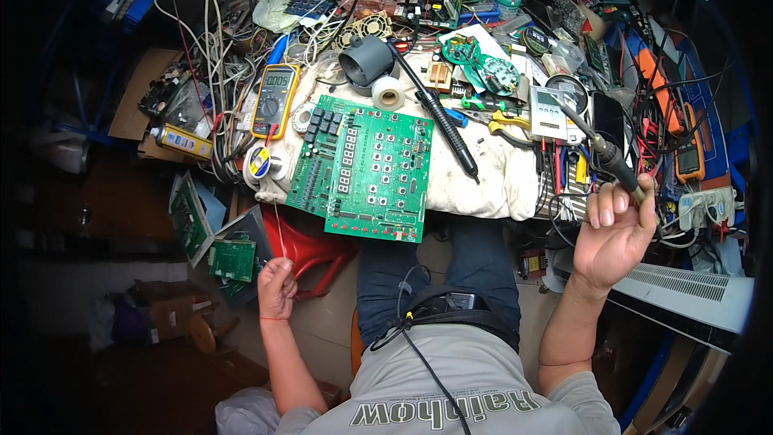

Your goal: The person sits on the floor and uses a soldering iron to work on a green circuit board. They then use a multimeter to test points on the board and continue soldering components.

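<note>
A thin strand of solder wire [279,221] is pinched in the closed fingers of my left hand [277,286], below the bench's front edge. The strand leads up toward a solder spool [259,163] at the bench's left front. My right hand [613,235] is raised on the right with its fingers closed round a soldering iron [612,157], whose tip points up and left. Between my hands lies a large green circuit board [370,163] with buttons and a digit display, its lower edge overhanging the bench. Neither hand touches the board.
A black desoldering pump [447,133] lies on the white cloth [491,181] right of the board. Behind stand a yellow multimeter [275,102], a grey cup [366,62] and a white tape roll [388,93]. Yellow-handled pliers [510,124] lie near a white soldering station [548,114]. Cables and parts crowd around.
</note>
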`<state>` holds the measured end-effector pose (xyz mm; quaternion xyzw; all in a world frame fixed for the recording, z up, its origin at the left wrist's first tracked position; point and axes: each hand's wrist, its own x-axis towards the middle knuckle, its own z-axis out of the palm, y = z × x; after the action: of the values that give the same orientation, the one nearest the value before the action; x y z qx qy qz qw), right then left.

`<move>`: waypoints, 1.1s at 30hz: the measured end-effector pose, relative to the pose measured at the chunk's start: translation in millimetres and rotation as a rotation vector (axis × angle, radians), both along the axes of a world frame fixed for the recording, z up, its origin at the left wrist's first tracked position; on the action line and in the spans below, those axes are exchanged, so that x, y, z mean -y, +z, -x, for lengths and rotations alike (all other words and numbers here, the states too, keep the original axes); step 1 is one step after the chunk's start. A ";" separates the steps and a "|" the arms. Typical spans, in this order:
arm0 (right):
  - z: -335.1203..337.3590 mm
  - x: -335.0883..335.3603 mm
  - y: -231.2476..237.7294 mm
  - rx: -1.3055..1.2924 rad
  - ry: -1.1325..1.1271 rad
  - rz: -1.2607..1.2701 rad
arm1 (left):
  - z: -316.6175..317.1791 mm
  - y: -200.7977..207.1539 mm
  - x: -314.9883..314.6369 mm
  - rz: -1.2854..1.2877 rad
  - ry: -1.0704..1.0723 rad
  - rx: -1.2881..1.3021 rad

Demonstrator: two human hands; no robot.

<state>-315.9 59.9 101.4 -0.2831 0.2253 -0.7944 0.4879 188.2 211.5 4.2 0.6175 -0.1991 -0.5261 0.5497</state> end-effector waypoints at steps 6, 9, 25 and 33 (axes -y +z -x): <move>-7.0 0.8 -4.5 0.017 0.045 -0.027 | -14.8 13.6 60.8 0.290 0.215 -0.064; -1.0 -5.8 -3.3 -0.026 0.031 -0.016 | -23.8 17.7 96.9 0.265 0.131 0.167; 12.3 -18.7 -6.9 -0.069 -0.041 -0.039 | -62.2 5.1 183.3 -0.003 0.111 0.196; 6.2 -16.3 -8.7 -0.064 0.019 -0.019 | -41.3 81.3 65.9 0.013 -0.081 -0.056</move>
<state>-322.1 76.2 92.7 -0.3059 0.2455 -0.7781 0.4907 229.5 145.6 85.5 0.5905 -0.2118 -0.5636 0.5374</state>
